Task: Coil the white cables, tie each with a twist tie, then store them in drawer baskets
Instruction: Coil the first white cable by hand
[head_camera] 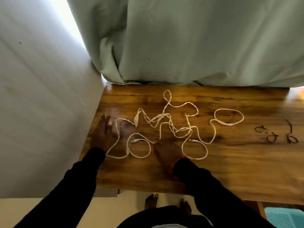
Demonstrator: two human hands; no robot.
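Observation:
White cables [171,127] lie tangled in loose loops across the middle of the wooden table [230,162]. My left hand [103,130] lies flat with straight fingers at the table's left edge, beside the leftmost cable loop. My right hand [166,152] rests on the table between two front loops, its fingers at the cable; whether it grips the cable is unclear. Three dark twist ties [276,134] lie on the right side of the table, apart from the cables.
A pale green curtain [197,46] hangs behind the table. A grey wall panel [41,112] borders the table's left side. A teal basket [286,217] shows at the bottom right, below the table. My bare feet [167,203] stand on the floor in front.

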